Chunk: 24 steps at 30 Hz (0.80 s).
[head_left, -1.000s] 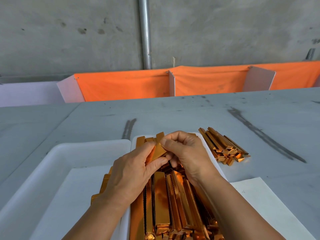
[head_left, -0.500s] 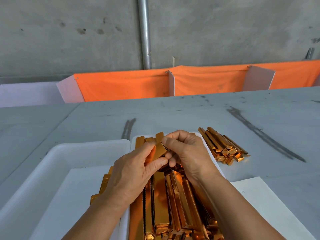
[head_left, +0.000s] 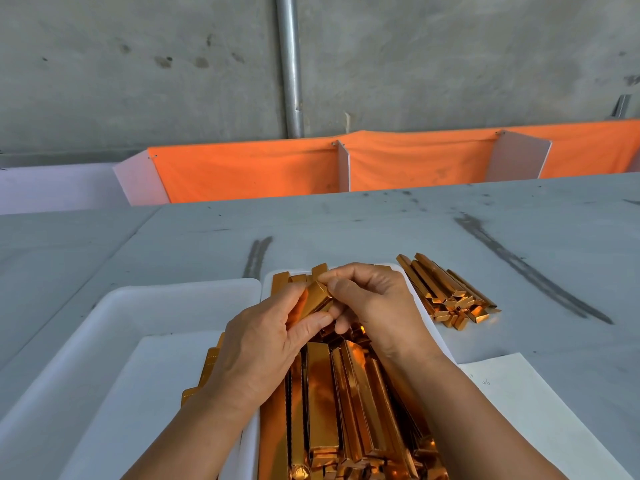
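Work piece: a short, shiny copper-gold folded card strip (head_left: 317, 299) was held tilted, far end raised, above the far end of the loaded tray.
Left hand: the left hand (head_left: 263, 344) gripped the near part of the strip, with the thumb laid along its near side and the fingers curled behind it.
Right hand: the right hand (head_left: 374, 306) pinched the far, upper end of the strip between the thumb and curled fingertips.
Hand spacing: the fingertips of both hands met around the strip.
Loaded tray: a white rectangular plastic tray (head_left: 424, 323) stood directly below both hands, with its rim visible on the right and far sides.
Tray contents: long copper-gold folded card channels (head_left: 322, 403) lay lengthwise, packed side by side and partly stacked.
Left tray: a second white rectangular plastic tray (head_left: 138, 292) stood against the loaded tray's left wall and was lined with a white sheet (head_left: 138, 393).
Stray stock: a few copper-gold pieces (head_left: 209, 362) showed beside the left wrist, at the left tray's right edge; their support was hidden.
Table pile: a heap of short copper-gold folded pieces (head_left: 450, 296) lay on the table just right of the loaded tray.
Paper: a white paper sheet (head_left: 526, 403) lay flat to the right of the right forearm; its faint marks were too small to read.
Table: the grey table top (head_left: 381, 230) carried dark scuff streaks (head_left: 526, 271).
Background: an orange cloth (head_left: 242, 174) with white divider panels (head_left: 516, 157) ran along the far edge, in front of a bare concrete wall (head_left: 104, 64) and a vertical metal pipe (head_left: 291, 64).
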Each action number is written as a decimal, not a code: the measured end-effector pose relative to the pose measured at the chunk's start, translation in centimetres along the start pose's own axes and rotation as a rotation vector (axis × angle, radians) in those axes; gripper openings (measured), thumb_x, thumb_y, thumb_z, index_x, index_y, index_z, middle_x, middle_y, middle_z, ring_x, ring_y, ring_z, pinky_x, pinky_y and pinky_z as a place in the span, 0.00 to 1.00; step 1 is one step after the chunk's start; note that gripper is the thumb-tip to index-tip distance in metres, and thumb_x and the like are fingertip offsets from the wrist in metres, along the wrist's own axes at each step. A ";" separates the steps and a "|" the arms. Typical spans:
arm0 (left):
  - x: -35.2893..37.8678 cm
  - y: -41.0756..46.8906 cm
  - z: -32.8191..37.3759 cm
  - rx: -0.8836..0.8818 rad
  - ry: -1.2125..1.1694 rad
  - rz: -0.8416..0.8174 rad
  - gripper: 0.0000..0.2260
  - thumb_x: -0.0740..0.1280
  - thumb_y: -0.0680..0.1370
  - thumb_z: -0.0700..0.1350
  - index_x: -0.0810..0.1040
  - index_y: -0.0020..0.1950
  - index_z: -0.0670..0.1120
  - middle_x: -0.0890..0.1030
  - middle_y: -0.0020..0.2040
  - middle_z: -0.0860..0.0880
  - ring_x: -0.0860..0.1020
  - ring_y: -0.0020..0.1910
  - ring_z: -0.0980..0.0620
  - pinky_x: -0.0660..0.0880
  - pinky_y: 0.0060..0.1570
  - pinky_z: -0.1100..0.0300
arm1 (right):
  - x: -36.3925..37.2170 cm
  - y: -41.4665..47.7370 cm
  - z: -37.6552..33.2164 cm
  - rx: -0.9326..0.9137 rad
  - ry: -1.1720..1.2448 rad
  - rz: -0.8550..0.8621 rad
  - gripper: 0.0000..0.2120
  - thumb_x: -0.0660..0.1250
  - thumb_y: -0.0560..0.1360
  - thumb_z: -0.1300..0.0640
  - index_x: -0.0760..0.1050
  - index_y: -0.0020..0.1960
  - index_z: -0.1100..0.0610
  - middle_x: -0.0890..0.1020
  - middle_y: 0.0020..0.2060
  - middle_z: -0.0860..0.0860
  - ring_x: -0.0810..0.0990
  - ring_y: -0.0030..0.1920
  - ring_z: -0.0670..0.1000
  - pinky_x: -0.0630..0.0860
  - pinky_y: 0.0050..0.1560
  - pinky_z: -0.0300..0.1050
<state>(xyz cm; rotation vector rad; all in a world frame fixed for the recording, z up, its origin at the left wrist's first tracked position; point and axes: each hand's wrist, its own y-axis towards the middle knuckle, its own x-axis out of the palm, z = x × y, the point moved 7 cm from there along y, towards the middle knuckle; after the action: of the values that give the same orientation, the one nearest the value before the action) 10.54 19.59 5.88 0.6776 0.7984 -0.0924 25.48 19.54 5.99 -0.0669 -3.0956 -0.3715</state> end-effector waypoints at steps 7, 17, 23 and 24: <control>-0.3 0.1 0.2 0.024 0.014 0.019 0.21 0.59 0.73 0.70 0.70 0.61 0.61 0.72 0.33 0.59 0.76 0.33 0.59 0.67 0.33 0.70 | 0.1 0.2 0.2 0.034 0.074 -0.020 0.02 0.71 0.77 0.60 0.82 0.47 0.57 0.82 0.30 0.55 0.77 0.25 0.49 0.76 0.32 0.37; -0.2 0.1 -0.1 -0.018 0.024 0.035 0.21 0.58 0.73 0.68 0.66 0.64 0.63 0.75 0.35 0.59 0.78 0.36 0.58 0.74 0.35 0.65 | 0.4 -0.2 -0.8 -0.090 -0.038 0.006 0.09 0.70 0.76 0.53 0.83 0.42 0.58 0.83 0.32 0.56 0.78 0.27 0.48 0.76 0.33 0.38; -0.8 0.2 -0.4 -0.061 0.068 0.088 0.29 0.52 0.72 0.70 0.71 0.66 0.57 0.79 0.38 0.57 0.79 0.38 0.56 0.79 0.39 0.56 | 1.4 -0.6 -1.0 -0.158 -0.101 0.022 0.07 0.73 0.75 0.60 0.84 0.44 0.48 0.85 0.36 0.45 0.83 0.36 0.43 0.76 0.35 0.32; -0.8 0.2 -0.3 -0.063 0.086 0.086 0.29 0.52 0.72 0.70 0.71 0.65 0.57 0.80 0.38 0.57 0.79 0.38 0.56 0.79 0.39 0.56 | 1.5 -0.6 -1.0 -0.160 -0.102 0.027 0.07 0.73 0.75 0.60 0.83 0.44 0.48 0.85 0.35 0.44 0.83 0.36 0.42 0.76 0.35 0.31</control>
<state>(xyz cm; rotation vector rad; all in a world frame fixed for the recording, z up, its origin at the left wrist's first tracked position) 9.84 19.82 6.38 0.6585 0.8499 0.0396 23.96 18.75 6.86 -0.1339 -3.1539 -0.6337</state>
